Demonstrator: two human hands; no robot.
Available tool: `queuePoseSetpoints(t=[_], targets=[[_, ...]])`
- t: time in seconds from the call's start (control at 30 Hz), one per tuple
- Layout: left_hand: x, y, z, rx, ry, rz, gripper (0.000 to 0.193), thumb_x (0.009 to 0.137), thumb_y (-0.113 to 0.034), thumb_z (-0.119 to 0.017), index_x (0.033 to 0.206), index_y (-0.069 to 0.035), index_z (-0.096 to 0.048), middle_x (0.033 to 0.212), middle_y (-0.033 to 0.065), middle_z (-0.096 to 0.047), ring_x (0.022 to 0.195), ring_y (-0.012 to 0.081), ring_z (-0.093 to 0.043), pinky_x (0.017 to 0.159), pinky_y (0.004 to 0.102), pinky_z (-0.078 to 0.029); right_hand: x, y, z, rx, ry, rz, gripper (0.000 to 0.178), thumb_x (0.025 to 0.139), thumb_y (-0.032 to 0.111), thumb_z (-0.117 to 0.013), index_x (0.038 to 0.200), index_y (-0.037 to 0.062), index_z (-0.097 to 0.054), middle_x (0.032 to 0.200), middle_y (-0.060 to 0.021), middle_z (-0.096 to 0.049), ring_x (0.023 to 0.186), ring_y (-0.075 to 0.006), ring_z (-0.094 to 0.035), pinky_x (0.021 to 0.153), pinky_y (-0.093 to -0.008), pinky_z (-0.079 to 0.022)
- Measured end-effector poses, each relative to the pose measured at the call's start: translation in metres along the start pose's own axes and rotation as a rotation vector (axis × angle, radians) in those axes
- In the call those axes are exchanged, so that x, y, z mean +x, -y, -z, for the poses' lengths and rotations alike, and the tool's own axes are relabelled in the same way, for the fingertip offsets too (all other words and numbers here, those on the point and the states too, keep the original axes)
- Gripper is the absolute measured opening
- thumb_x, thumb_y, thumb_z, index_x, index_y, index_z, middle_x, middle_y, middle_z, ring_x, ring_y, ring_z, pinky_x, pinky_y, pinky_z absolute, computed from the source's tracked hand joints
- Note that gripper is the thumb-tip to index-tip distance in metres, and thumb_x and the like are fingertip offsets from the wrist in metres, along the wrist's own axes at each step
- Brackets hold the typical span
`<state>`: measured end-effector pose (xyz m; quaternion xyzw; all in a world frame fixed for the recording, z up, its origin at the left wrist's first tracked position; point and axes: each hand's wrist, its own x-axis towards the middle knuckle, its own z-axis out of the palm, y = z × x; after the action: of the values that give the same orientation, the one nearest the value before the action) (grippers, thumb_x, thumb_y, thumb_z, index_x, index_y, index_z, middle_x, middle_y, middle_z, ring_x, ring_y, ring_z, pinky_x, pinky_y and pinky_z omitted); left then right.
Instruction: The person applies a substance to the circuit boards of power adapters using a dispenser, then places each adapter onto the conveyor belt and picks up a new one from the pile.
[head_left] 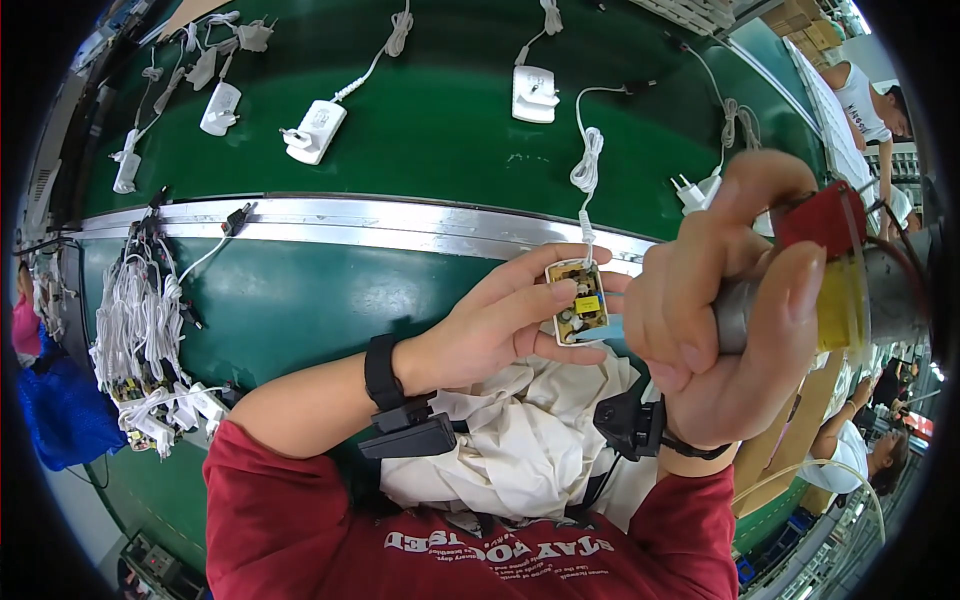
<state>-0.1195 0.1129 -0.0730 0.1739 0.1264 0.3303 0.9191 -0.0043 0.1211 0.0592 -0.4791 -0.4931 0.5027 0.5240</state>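
My left hand [490,315] holds an uncased power adapter [578,318], its circuit board facing up in a white half-shell. A yellow-wrapped transformer sits mid-board, and a white cord leads off the far end. My right hand [715,300] is wrapped round a grey cylindrical dispensing gun [890,285] with a red lever part and a yellow band. Its pale blue tapered nozzle [608,330] reaches over the near end of the board; whether the tip touches it I cannot tell. A white cloth [510,430] lies across my lap.
Beyond a metal rail [370,215], several white plug adapters [316,131] with bundled cords lie on a green surface [430,130]. At the left is a heap of white cords [140,320] with open boards. Two people [862,105] are at the right; cardboard [790,440] stands nearby.
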Motion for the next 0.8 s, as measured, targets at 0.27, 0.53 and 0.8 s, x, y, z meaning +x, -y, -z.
queuePoseSetpoints(t=[0.27,0.53,0.8], targets=[[0.019,0.003,0.004,0.341,-0.058,-0.111,0.043,0.094,-0.016,-0.046,0.133,-0.004,-0.034,0.126,0.0128,-0.047,0.111,0.0227,-0.052,0.082,0.0358,-0.052,0.012,-0.014,0.033,0.058,0.198,0.153,0.05,0.099,0.041,-0.031,0.121,-0.0043,-0.035,0.048,0.0026,-0.033,0.035,-0.0055,-0.028,0.034,-0.0221,-0.023],[0.132,-0.019,0.02,1.956,-0.277,-0.672,0.034,0.078,-0.021,-0.061,0.099,0.005,-0.054,0.1,0.0168,-0.053,0.09,0.0269,-0.055,0.07,0.0339,-0.05,0.006,-0.023,0.036,0.123,0.116,0.158,0.047,0.098,0.039,-0.033,0.116,-0.004,-0.039,0.047,0.0035,-0.031,0.034,-0.0045,-0.026,0.033,-0.021,-0.021],[0.118,-0.082,0.002,2.433,-0.694,-0.524,0.026,0.077,-0.023,-0.063,0.087,0.001,-0.059,0.091,0.0152,-0.06,0.086,0.0263,-0.06,0.067,0.0334,-0.05,-0.002,0.0,0.025,0.091,0.044,0.139,0.044,0.097,0.037,-0.038,0.112,-0.0037,-0.043,0.046,0.0036,-0.03,0.035,-0.0042,-0.025,0.034,-0.0205,-0.021]])
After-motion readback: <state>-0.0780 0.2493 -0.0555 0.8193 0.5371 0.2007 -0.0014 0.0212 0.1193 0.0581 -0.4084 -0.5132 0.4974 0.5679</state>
